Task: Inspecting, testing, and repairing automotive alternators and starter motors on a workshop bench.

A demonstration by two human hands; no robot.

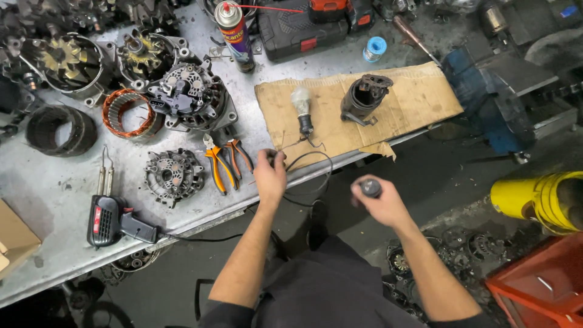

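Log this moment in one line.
left hand: on black wire | right hand: holds dark cylinder | bulb on cardboard

Left hand (270,176) at desk (48,182) edge, fingers pinching black wire (316,158) running to bulb (302,103) on cardboard sheet (413,97). Right hand (381,200) off desk, gripping small dark cylinder (370,187). Dark motor housing (364,97) also on cardboard. Orange-handled pliers (221,159) just left of left hand, soldering gun (112,222) near front edge.

Grey workbench (54,188), cardboard sheet (413,97), pliers (226,159)
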